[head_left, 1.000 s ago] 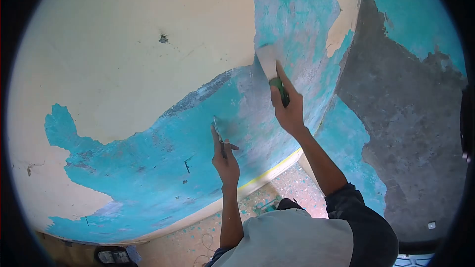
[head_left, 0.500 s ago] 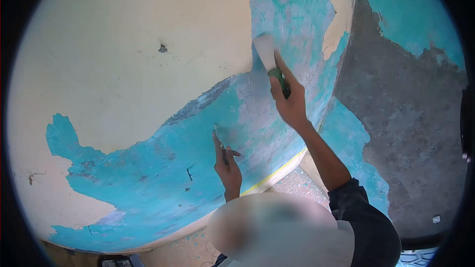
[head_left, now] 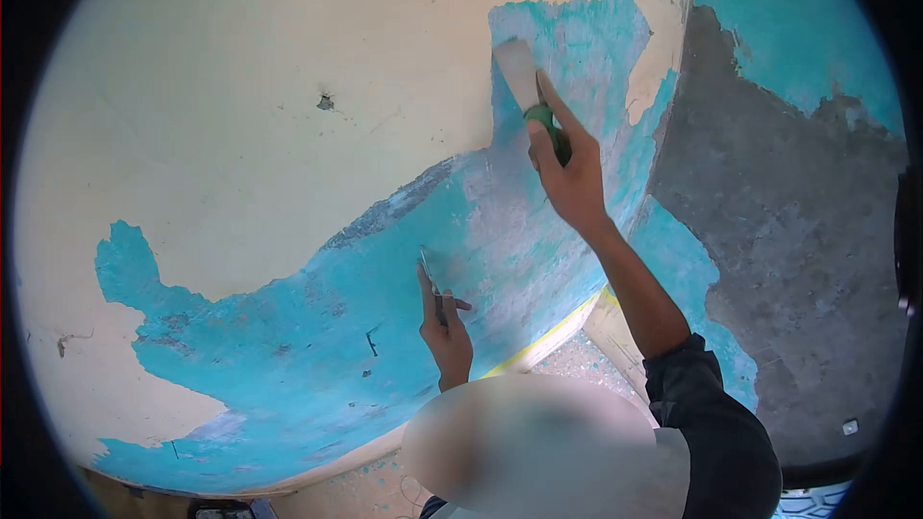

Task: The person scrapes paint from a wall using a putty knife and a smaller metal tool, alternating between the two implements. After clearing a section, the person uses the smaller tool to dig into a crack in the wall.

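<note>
My right hand [head_left: 577,183] is closed around the green handle of a scraper [head_left: 519,72]. Its broad pale blade points up and lies at the left edge of the bared turquoise patch [head_left: 577,34], beside the cream paint [head_left: 250,115]. Lower and to the left, my left hand [head_left: 448,341] grips a thin metal-bladed tool [head_left: 427,269]. That tool shows nearly edge-on, its tip close to the turquoise wall, so its exact kind is unclear.
Past the wall corner, a second wall has turquoise paint [head_left: 808,29] and a large grey area [head_left: 779,221]. Paint flakes lie on the floor [head_left: 577,360] below. A small hole [head_left: 325,102] marks the cream paint. A blurred oval covers the bottom middle.
My right hand has moved the scraper upward along the left edge of the turquoise patch. My left hand stays nearly where it was, and the view has shifted slightly.
</note>
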Demonstrator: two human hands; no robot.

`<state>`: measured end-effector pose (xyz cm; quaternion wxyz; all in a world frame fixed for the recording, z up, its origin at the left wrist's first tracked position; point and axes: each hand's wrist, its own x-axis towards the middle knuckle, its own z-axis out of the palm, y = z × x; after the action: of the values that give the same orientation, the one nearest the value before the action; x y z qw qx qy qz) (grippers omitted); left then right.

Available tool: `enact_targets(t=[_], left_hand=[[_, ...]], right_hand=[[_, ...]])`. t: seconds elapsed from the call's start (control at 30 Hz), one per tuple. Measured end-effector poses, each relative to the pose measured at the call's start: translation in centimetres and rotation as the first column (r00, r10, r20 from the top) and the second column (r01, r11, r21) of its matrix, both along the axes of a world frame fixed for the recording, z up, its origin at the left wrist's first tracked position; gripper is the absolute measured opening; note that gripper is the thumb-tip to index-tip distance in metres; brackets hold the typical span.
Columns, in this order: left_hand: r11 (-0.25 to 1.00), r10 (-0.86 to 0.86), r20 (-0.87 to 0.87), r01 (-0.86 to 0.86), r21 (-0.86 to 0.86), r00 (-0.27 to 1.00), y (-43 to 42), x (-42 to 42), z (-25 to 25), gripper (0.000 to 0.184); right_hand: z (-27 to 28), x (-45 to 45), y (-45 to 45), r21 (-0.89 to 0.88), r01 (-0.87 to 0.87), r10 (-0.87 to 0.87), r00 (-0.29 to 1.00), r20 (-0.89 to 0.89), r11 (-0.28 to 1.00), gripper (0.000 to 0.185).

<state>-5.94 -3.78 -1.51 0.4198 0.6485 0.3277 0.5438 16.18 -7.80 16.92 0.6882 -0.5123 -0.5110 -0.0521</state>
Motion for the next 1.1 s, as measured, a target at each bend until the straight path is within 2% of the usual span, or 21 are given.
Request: enact_targets(t=[0.1,0.23,0.43,0.57,0.67,0.77,0.83,0.97,1.1], left_hand=[[1.0,-0.007,-0.017,0.006,-0.026,1.0,0.0,-0.2,0.1,0.06],[1.0,-0.008,-0.013,0.008,0.017,1.0,0.0,-0.1,0.1,0.06],[0.999,-0.013,0.002,0.013,0.03,1.0,-0.1,-0.1,0.0,0.059],[1.0,-0.016,0.013,0.016,0.013,1.0,0.0,-0.1,-0.1,0.059],[1.0,-0.011,0.014,0.01,0.022,1.0,-0.2,-0.1,0.2,0.059],[1.0,-0.009,-0.02,0.01,0.024,1.0,-0.2,-0.3,0.5,0.059],[1.0,-0.01,-0.003,0.01,0.028,1.0,-0.1,-0.3,0.4,0.059],[1.0,-0.015,0.013,0.015,0.026,1.0,-0.1,-0.1,-0.1,0.059],[1.0,-0.014,0.006,0.014,0.007,1.0,-0.3,-0.2,0.3,0.059]], right_hand=[[-3.7,-0.1,0.5,0.035,0.101,-0.104,0.99,0.1,0.994,0.058],[-6.3,0.3,-0.2,-0.052,0.054,-0.05,0.996,0.078,0.997,0.06],[0.7,0.5,0.1,0.01,0.04,-0.04,0.997,0.071,0.999,0.059],[0.5,0.4,0.2,0.003,0.025,-0.026,0.997,0.067,1.0,0.058],[-2.5,-0.4,0.1,0.02,0.05,-0.051,0.996,0.076,0.999,0.056],[-4.0,-0.6,0.1,-0.014,0.03,-0.03,1.0,0.005,0.999,0.055],[-3.1,-0.3,0.5,0.069,0.052,-0.056,0.997,0.057,0.996,0.055],[2.1,0.5,0.2,0.028,0.045,-0.047,0.998,0.047,0.999,0.055],[1.1,0.1,0.5,0.05,0.072,-0.076,0.995,0.067,0.996,0.057]])
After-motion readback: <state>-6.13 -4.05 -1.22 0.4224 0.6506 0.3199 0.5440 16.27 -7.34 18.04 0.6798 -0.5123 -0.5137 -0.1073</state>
